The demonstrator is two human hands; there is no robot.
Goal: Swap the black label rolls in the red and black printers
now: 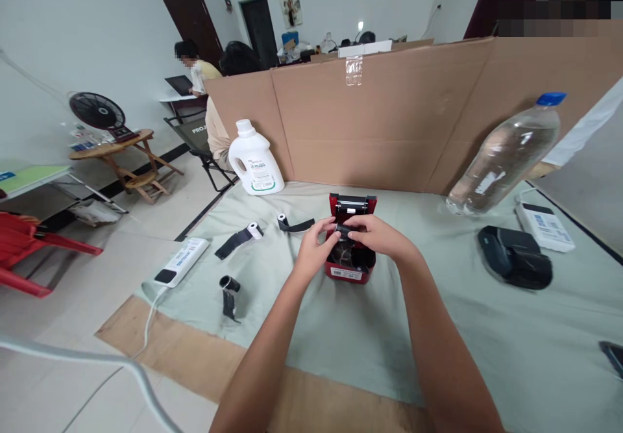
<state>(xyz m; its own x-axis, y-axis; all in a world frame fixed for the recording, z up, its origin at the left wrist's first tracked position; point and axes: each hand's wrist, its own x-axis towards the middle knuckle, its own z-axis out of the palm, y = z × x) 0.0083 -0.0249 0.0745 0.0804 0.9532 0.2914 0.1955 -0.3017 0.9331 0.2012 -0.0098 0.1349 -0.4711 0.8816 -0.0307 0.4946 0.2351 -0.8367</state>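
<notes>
A small red and black device (347, 273) stands on the green cloth with its lid (353, 204) raised at the back. Over its opening, a small black roll (343, 231) is held between my two hands. My left hand (315, 245) grips the roll's left end with thumb and fingers. The right end is pinched by my right hand (374, 235). Dark film shows inside the device below the roll. To the left lie a black roll with a loose tail (230, 284), another strip with a white core (238, 239) and a third one (294, 226) farther back.
A white jug (256, 163) and a large water bottle (506, 154) stand before a cardboard wall (360, 128). A black device (514, 258) and a white power strip (545, 225) lie right. Another power strip (182, 263) lies left. A person (207, 73) sits behind.
</notes>
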